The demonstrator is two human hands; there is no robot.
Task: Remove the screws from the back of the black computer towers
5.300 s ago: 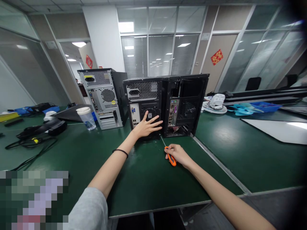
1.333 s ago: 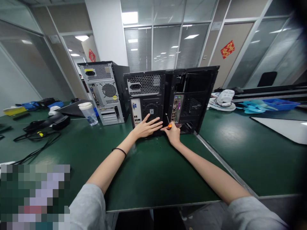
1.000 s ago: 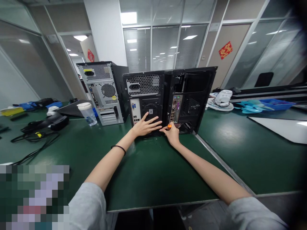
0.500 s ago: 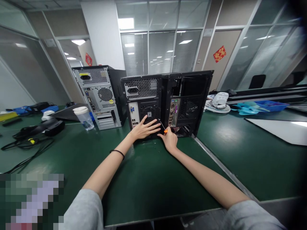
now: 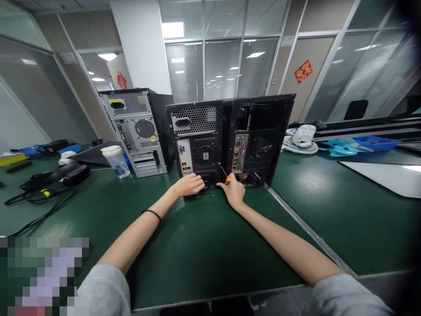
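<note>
A black computer case [image 5: 197, 103] stands upright with its rear panel facing me, and a second black case [image 5: 276, 131] stands right beside it. My right hand [image 5: 233, 189] is closed around the orange handle of a screwdriver [image 5: 228, 179]. The thin shaft slants up and left to the right edge of the first case's rear panel. My left hand [image 5: 189, 184] rests against the lower left of that panel, below its ports, with the fingers bent and close together. Whether it grips anything is hidden.
A silver-backed computer tower [image 5: 144, 145] and a lidded plastic cup [image 5: 116, 162] stand left on the green table [image 5: 197, 254]. Black cables [image 5: 49, 210] lie farther left. At the right are a white fan [image 5: 302, 138], a blue tray [image 5: 375, 144] and a white panel [image 5: 384, 177].
My left hand has moved down and left from the fan grille, and its spread fingers have drawn together. My right hand still holds the screwdriver at nearly the same spot.
</note>
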